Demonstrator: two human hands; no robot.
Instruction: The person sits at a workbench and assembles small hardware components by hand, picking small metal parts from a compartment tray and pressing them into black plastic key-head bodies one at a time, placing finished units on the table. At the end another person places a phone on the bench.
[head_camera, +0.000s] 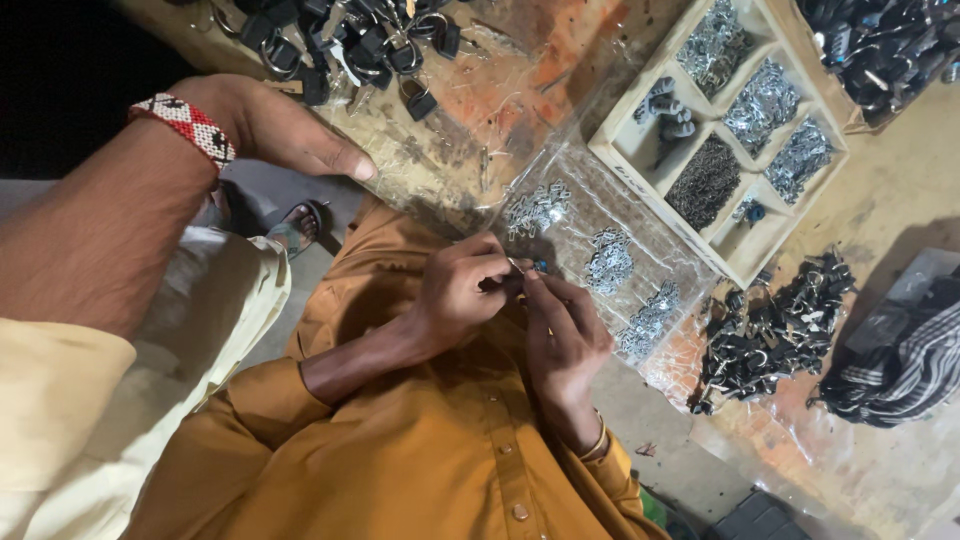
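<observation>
left hand (455, 295): fingers curled, pinching a small metal piece (517, 266) at the fingertips, held above the lap.
right hand (560, 330): fingers closed on the same small metal piece from the other side; thumb and forefinger meet the left hand's fingertips.
small metal piece: between both hands, just off the edge of the tabletop (900, 200); too small to tell its kind.
clothing: mustard-coloured shirt (430, 450) with buttons below the hands; thin bangle (598, 440) on the right wrist.
near the hands: clear plastic sheet (600, 220) on the tabletop, carrying small heaps of silvery metal parts (608, 262).
farther out: wooden divided tray (745, 262) with silvery and dark small parts in separate compartments.
right of tray: pile of dark padlocks (775, 330); striped cloth (905, 365) beyond it.
top: another heap of dark padlocks (340, 40).
other person: a hand (275, 125) with a beaded red-and-white wristband (185, 125), resting on the tabletop's edge, apart from the work.
</observation>
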